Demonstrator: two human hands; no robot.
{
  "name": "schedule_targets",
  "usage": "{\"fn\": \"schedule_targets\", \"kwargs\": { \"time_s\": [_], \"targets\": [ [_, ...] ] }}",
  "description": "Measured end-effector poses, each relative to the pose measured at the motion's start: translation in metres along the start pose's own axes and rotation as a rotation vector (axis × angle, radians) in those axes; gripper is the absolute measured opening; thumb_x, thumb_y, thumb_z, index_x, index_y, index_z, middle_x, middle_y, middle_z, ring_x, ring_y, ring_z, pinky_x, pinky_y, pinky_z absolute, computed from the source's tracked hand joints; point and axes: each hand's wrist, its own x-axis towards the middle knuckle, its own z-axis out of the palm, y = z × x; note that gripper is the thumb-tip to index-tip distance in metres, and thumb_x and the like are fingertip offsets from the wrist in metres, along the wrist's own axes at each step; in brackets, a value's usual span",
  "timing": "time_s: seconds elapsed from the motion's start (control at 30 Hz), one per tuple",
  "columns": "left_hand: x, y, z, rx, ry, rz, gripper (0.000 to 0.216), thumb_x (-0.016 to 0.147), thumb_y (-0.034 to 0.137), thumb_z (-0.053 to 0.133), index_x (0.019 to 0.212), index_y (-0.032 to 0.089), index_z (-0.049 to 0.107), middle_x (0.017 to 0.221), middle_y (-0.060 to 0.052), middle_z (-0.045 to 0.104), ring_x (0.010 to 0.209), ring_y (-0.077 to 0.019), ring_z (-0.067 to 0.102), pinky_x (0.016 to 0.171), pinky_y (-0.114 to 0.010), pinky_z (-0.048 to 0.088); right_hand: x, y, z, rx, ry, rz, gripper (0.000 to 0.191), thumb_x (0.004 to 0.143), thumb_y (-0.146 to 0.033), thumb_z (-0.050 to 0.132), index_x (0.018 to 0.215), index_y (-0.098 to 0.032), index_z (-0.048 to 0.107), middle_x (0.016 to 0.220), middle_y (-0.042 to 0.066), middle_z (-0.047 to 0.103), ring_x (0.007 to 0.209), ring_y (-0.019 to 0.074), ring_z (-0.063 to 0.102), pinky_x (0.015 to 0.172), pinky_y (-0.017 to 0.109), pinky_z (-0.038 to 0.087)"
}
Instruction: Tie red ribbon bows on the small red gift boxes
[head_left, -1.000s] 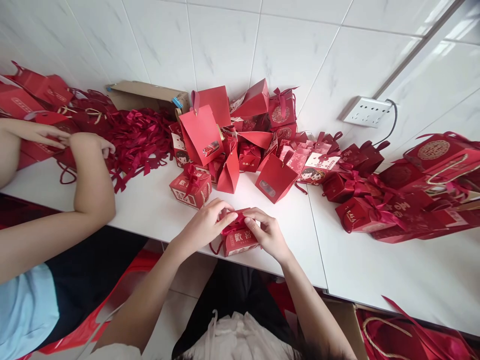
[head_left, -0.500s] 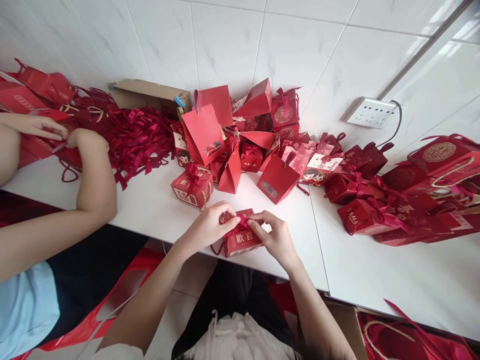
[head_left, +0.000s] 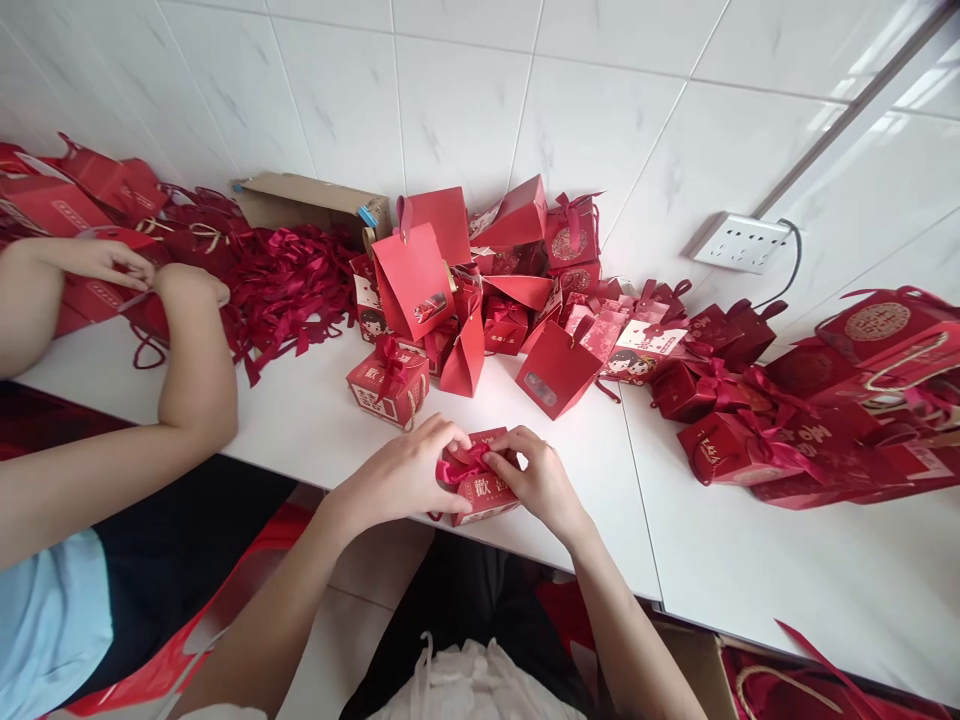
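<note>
A small red gift box (head_left: 487,492) with gold characters lies near the table's front edge, directly before me. On its top is a dark red ribbon bow (head_left: 466,464). My left hand (head_left: 414,468) is curled round the box's left side, its thumb low on the near face and its fingers at the far edge. With thumb and index finger, my right hand (head_left: 541,482) pinches the right part of the bow. A second red box topped with a ribbon bow (head_left: 388,380) stands just beyond my left hand.
Red boxes (head_left: 420,285) crowd the wall side, beside a heap of loose ribbons (head_left: 289,285) and a cardboard box (head_left: 307,203). More red boxes and bags (head_left: 832,440) stand right. A co-worker's hands (head_left: 112,262) work at left. A power strip (head_left: 739,243) is on the wall.
My left hand has gone from pinching the ribbon to curling round the box's left side. My right fingers stay at the bow. The camera view has tilted up slightly.
</note>
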Motion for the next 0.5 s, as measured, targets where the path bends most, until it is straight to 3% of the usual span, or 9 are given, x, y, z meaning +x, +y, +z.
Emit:
{"fn": "schedule_targets", "kwargs": {
  "time_s": [0.13, 0.27, 0.33, 0.4, 0.5],
  "targets": [
    [-0.011, 0.002, -0.007, 0.178, -0.063, 0.076, 0.022, 0.078, 0.015, 0.055, 0.098, 0.024, 0.052, 0.102, 0.001, 0.056, 0.069, -0.0139, 0.06, 0.057, -0.024, 0.042, -0.003, 0.004, 0.005, 0.005, 0.087, -0.004, 0.009, 0.082, -0.024, 0.059, 0.08, -0.021, 0.067, 0.087, 0.006, 0.067, 0.072, 0.0178, 0.061, 0.07, 0.033, 0.048],
    [-0.012, 0.004, -0.013, 0.332, -0.076, 0.093, 0.02, 0.084, 0.01, 0.041, 0.088, 0.021, 0.056, 0.09, 0.0, 0.055, 0.058, -0.0119, 0.055, 0.052, -0.025, 0.037, -0.006, 0.005, 0.012, 0.0, 0.123, 0.007, 0.009, 0.082, -0.025, 0.058, 0.079, -0.022, 0.067, 0.081, 0.004, 0.067, 0.067, 0.0173, 0.059, 0.07, 0.034, 0.045],
    [-0.011, 0.006, -0.015, 0.334, -0.086, 0.08, 0.017, 0.085, 0.014, 0.043, 0.084, 0.021, 0.058, 0.086, 0.0, 0.057, 0.062, -0.0139, 0.057, 0.056, -0.026, 0.039, -0.006, 0.004, 0.015, 0.022, 0.122, 0.023, 0.01, 0.082, -0.025, 0.058, 0.081, -0.022, 0.067, 0.079, 0.004, 0.067, 0.067, 0.0176, 0.058, 0.068, 0.033, 0.044],
    [-0.01, 0.007, -0.016, 0.256, -0.09, 0.057, 0.011, 0.084, 0.025, 0.052, 0.092, 0.022, 0.059, 0.092, -0.001, 0.063, 0.075, -0.0175, 0.061, 0.064, -0.026, 0.044, -0.006, 0.002, 0.016, 0.037, 0.119, 0.035, 0.01, 0.082, -0.024, 0.057, 0.082, -0.022, 0.067, 0.078, 0.003, 0.066, 0.068, 0.0179, 0.058, 0.067, 0.033, 0.044],
    [-0.009, 0.005, -0.015, 0.174, -0.06, -0.038, 0.028, 0.084, 0.039, 0.054, 0.105, 0.022, 0.057, 0.103, -0.003, 0.066, 0.091, -0.0227, 0.063, 0.076, -0.031, 0.047, -0.006, 0.0, 0.016, 0.054, 0.115, 0.044, 0.01, 0.081, -0.022, 0.057, 0.083, -0.021, 0.067, 0.079, 0.003, 0.067, 0.069, 0.0176, 0.057, 0.067, 0.032, 0.043]
  ]
}}
